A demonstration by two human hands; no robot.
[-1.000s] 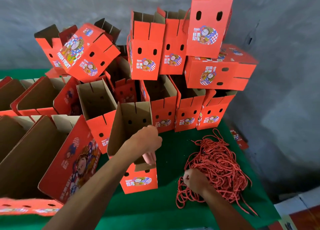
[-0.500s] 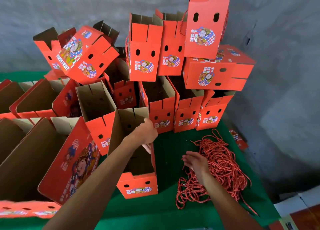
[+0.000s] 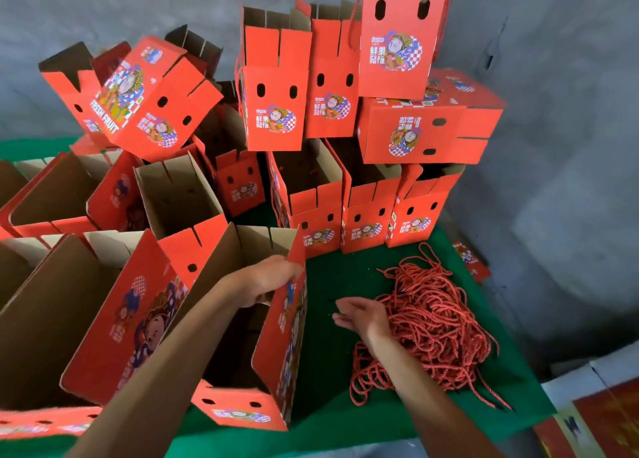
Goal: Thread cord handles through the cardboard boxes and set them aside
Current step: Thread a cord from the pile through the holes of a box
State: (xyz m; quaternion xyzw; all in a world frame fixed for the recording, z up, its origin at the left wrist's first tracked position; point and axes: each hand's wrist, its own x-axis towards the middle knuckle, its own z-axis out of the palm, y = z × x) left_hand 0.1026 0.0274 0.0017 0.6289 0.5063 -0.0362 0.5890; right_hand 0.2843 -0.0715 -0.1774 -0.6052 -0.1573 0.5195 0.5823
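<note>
Left hand (image 3: pixel 266 279) grips top edge of open red printed cardboard box (image 3: pixel 276 347), centre. Right hand (image 3: pixel 361 316) spread, empty, touching red twisted cord pile (image 3: pixel 439 323) at 3 o'clock on green table cover (image 3: pixel 325 284).

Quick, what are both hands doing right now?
Left hand: grips the top edge of the open box.
Right hand: open, fingers straight, holding nothing, beside the red cord pile.
</note>
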